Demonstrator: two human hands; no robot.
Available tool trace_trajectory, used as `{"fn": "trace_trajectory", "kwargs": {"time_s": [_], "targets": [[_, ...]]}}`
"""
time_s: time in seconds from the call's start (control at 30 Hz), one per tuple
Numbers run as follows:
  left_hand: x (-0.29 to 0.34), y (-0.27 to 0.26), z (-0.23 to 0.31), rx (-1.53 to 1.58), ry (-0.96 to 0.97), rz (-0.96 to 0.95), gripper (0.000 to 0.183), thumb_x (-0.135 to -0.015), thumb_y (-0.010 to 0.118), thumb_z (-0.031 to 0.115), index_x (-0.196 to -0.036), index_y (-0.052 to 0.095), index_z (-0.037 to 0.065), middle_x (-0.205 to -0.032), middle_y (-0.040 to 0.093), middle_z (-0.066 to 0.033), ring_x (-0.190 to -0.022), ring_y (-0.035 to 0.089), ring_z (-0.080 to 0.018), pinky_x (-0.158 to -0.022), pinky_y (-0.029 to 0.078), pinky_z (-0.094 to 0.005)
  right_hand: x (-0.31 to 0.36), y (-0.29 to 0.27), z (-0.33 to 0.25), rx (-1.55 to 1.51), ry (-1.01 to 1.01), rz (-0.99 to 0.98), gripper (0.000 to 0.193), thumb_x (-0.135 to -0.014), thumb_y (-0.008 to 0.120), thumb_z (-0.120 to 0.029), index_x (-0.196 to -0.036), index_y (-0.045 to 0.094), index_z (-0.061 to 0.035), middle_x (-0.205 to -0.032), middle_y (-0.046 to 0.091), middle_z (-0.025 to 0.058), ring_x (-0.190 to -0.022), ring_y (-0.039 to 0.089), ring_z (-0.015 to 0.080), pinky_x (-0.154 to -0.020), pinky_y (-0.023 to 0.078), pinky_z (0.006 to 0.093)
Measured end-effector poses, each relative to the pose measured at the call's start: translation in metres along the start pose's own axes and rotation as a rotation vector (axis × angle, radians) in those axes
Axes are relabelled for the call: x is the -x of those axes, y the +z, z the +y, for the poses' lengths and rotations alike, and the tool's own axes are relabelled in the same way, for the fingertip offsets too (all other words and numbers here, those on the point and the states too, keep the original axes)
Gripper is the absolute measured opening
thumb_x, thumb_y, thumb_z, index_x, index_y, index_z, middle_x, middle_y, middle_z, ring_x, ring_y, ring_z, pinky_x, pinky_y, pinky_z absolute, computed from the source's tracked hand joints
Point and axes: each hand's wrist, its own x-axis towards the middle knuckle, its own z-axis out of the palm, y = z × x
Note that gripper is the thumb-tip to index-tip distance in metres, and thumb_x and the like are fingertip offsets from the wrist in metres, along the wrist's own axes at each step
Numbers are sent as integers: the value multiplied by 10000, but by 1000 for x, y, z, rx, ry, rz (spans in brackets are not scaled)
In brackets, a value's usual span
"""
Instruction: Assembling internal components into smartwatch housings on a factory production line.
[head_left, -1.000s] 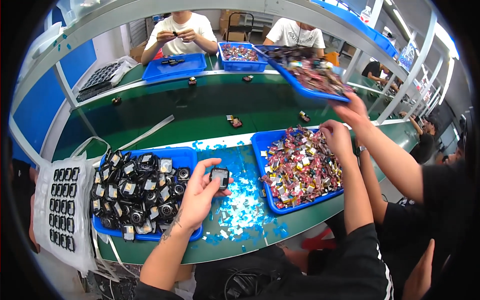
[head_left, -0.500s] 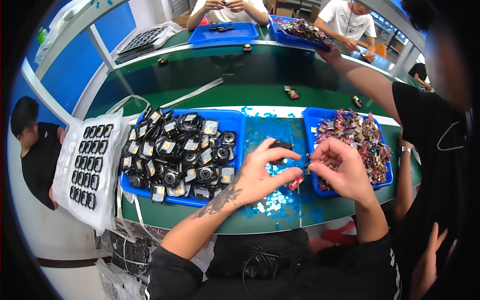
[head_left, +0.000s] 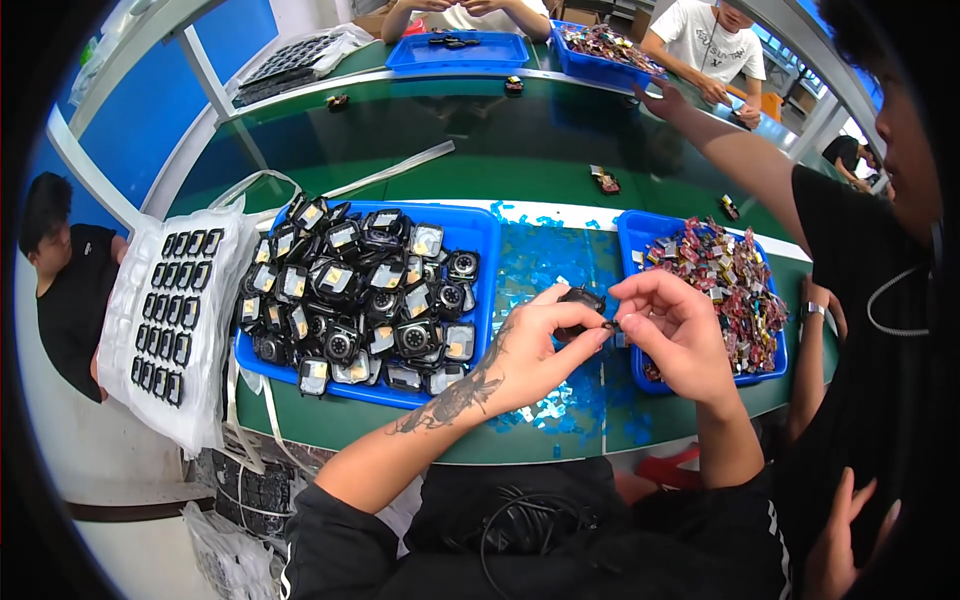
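My left hand (head_left: pixel 548 345) is closed around a black watch case (head_left: pixel 586 299), mostly covered by the fingers. Thumb and index finger of my right hand (head_left: pixel 678 338) pinch together close by, at a small dark bit that is too small to name. Both hands meet over the strip of table between two blue trays. In the left blue tray (head_left: pixel 488 240) lies a heap of black watch cases (head_left: pixel 335 280), some with round sensor backs, others with silvery inner faces. The right blue tray (head_left: pixel 640 375) holds a pile of small reddish circuit parts (head_left: pixel 735 290).
Blue and white film scraps (head_left: pixel 550 405) litter the table between the trays. A white foam tray (head_left: pixel 180 400) with rows of black pieces stands at the left. A co-worker's arm (head_left: pixel 740 155) reaches across at the right. Loose parts (head_left: pixel 605 180) lie on the green belt (head_left: pixel 500 130).
My hands have come together and my left fingers have closed in on the black case. The small red part seen under my left hand no longer shows. The view has shifted slightly.
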Motion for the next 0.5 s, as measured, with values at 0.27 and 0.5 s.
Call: {"fn": "trace_trajectory", "kwargs": {"time_s": [0.27,0.5], "targets": [[3,5,4,-243,189,131,113,-796,717,68,-903,702,35,-919,623,-116,-794,638,-249,-689,497,-326,8,-4,-6,165,36,-54,66,-863,652,-16,-911,666,28,-897,630,47,-817,590,74,-673,496,200],[3,7,-1,-474,404,132,181,-737,743,46,-914,703,45,-946,607,-103,-815,630,-271,-696,515,-363,-4,-22,17,-131,204,-173,94,-848,692,-78,-832,672,12,-819,666,29,-745,584,59,-674,456,198]]}}
